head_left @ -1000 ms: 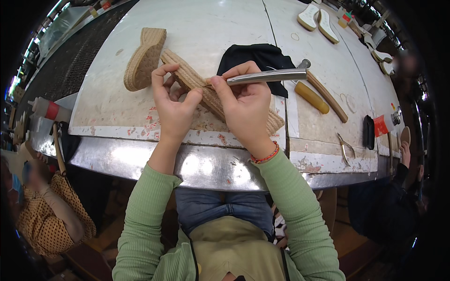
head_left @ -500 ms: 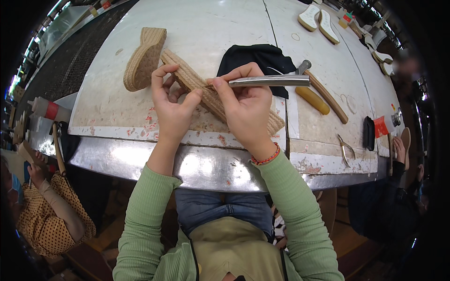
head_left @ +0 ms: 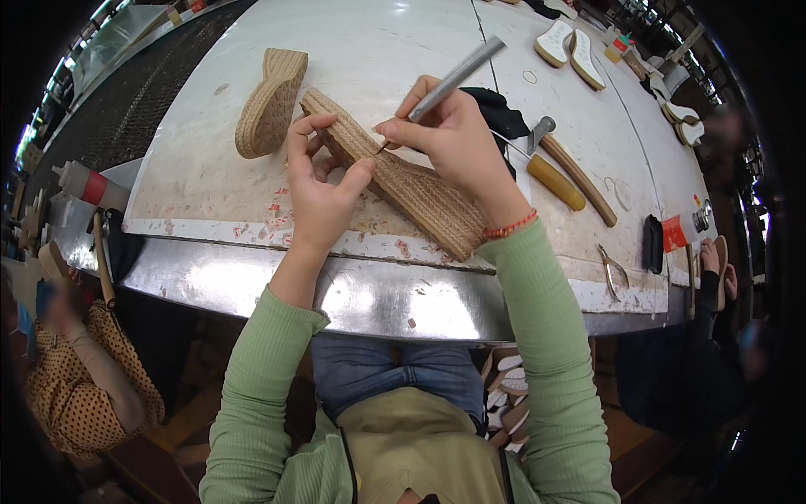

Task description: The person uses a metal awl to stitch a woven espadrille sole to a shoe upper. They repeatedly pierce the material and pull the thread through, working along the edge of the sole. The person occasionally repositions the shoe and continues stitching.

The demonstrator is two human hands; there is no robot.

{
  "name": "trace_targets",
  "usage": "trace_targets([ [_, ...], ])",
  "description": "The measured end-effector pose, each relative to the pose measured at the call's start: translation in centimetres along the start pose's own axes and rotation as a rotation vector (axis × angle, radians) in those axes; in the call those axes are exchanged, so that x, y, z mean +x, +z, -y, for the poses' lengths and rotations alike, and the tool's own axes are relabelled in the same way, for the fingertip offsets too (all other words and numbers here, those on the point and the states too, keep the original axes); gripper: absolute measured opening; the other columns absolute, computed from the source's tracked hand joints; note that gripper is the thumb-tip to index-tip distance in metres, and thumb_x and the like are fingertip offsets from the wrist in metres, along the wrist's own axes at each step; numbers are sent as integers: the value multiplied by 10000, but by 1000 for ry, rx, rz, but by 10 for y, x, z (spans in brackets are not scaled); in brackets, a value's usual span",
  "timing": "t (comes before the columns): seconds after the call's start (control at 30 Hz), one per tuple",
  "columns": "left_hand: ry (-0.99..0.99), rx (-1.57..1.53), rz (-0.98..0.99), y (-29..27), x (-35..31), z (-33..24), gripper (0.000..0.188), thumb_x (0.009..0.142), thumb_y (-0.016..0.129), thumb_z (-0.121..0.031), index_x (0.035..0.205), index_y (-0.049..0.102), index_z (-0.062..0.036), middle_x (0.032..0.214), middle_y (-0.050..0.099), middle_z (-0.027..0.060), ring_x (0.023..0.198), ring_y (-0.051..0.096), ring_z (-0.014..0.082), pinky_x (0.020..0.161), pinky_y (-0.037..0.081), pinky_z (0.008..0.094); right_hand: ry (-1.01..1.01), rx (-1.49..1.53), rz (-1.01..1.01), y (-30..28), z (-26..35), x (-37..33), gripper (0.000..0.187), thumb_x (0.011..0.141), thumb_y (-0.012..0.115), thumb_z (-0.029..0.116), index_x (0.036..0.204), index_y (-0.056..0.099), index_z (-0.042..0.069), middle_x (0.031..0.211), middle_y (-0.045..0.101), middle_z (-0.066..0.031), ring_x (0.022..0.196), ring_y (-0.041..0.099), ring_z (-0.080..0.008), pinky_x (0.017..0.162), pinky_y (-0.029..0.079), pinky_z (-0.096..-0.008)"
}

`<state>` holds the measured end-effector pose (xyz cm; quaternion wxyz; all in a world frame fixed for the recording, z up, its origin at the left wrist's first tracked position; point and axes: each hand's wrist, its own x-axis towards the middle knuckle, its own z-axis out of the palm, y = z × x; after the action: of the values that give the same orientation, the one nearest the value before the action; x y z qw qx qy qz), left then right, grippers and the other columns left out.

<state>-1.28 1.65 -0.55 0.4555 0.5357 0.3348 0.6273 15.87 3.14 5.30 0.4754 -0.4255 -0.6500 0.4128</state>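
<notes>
My left hand [head_left: 323, 181] is closed on a wedge shoe sole [head_left: 437, 202] wrapped in braided tan rope, its fingers over the upper edge and its thumb near the middle. In my right hand [head_left: 457, 134] is a silver metal tool [head_left: 457, 80] with a thick tubular handle, gripped like a pen. Its handle tilts up and to the right, and a thin brownish tip meets the braided side beside my left thumb. A matching wedge sole [head_left: 270, 105] stands on the table at the upper left. Black cloth [head_left: 497, 113] lies partly hidden behind my right hand.
Right of my hands are a hammer [head_left: 579, 172], a yellow-handled tool [head_left: 556, 182] and pincers [head_left: 611, 273]. A red-labelled bottle [head_left: 91, 186] stands at the left edge. White soles [head_left: 571, 55] lie at the far right. People work on both sides.
My right hand has lifted and turned, so the tool's handle swings from nearly level to steeply upward. The held sole has turned slightly, showing more of its braided side.
</notes>
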Motion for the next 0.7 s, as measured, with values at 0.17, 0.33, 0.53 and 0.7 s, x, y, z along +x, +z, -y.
trace_targets([
  [0.17,81,118,21,-6,0,5,567,797,637,46,1285,378,-81,1147,499,139,1043,575,193,858,517,293,354,203,221,-8,12,31,140,807,700,22,853,568,14,798,675,-119,743,693,-178,739,591,-276],
  [0.33,69,105,33,-8,1,5,570,793,642,41,1286,383,-79,1152,499,141,1044,577,194,860,517,296,407,184,215,-5,18,30,137,807,695,27,851,566,15,804,669,-113,728,685,-168,709,588,-279],
  [0.53,26,47,17,-2,0,-2,560,769,654,38,1260,410,-73,1166,482,123,1046,558,188,840,528,297,-76,-71,-205,24,13,-23,137,793,676,4,809,539,2,666,617,-74,613,611,-113,546,462,-258],
  [0.7,39,10,1,-2,1,3,540,722,686,19,1205,458,-69,1210,444,70,1072,502,178,833,533,314,-637,-381,-355,47,2,-37,126,790,637,-34,782,514,-4,639,557,-96,537,569,-175,494,422,-295],
])
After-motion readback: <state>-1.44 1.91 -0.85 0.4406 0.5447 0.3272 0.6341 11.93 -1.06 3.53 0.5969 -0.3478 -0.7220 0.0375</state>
